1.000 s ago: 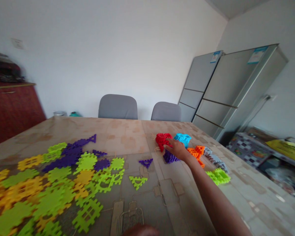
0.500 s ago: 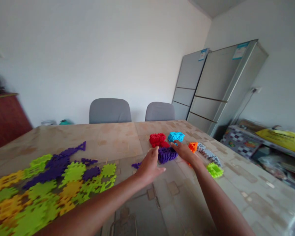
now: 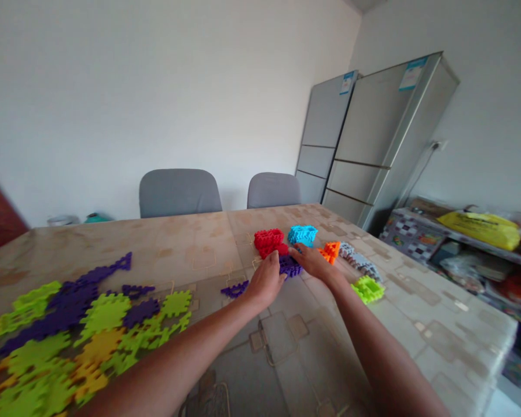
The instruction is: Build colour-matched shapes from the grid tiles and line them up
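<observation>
A stack of purple interlocking plastic pieces (image 3: 292,267) stands on the table between my hands. My left hand (image 3: 265,282) grips its left end, fingers closed. My right hand (image 3: 312,260) is closed on its right side, with the fingertips over the top. Just behind is a stack of red pieces (image 3: 268,236), with a further red piece in front of it close to my left fingertips. A light blue stack (image 3: 303,234) sits beyond my right hand. One loose purple piece (image 3: 234,289) lies to the left of my left hand.
Orange pieces (image 3: 331,251), a row of grey pieces (image 3: 359,262) and a lime green stack (image 3: 367,289) lie to the right. Loose green, yellow and purple pieces (image 3: 73,304) spread over the table's left. Two grey chairs (image 3: 180,192) stand behind the table (image 3: 330,330).
My left hand has closed from a spread thumb and fingers onto the purple stack. My right hand has closed in on it too. The whole view has shifted slightly right.
</observation>
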`<action>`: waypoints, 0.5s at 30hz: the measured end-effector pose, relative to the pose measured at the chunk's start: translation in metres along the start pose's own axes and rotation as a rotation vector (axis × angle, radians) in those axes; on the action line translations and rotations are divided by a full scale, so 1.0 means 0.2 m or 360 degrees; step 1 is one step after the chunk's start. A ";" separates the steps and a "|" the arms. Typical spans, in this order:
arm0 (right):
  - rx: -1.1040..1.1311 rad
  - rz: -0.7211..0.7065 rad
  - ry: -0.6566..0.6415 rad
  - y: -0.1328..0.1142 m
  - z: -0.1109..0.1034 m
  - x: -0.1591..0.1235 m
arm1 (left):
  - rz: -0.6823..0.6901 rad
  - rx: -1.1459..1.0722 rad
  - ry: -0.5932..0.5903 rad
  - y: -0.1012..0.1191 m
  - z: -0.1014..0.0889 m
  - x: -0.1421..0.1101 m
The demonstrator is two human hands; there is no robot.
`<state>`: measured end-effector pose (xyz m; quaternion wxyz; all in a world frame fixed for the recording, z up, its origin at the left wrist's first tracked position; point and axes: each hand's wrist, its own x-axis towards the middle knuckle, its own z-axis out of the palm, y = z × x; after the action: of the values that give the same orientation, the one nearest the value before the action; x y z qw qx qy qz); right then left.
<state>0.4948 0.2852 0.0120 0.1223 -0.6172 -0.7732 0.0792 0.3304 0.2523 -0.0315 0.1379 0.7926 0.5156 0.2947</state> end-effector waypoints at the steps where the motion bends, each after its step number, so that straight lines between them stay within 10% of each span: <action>1: -0.0001 -0.0002 0.0003 0.00 0.00 0.00 | 0.0001 -0.0001 0.0004 0.00 0.00 0.00; 15: 0.0065 -0.0101 0.0003 0.06 -0.09 -0.01 | -0.0002 0.0007 -0.0035 0.00 -0.12 -0.01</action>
<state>0.5106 0.2849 0.0255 0.1381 -0.5898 -0.7905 0.0905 0.3155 0.2481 -0.0139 0.1419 0.7959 0.5152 0.2847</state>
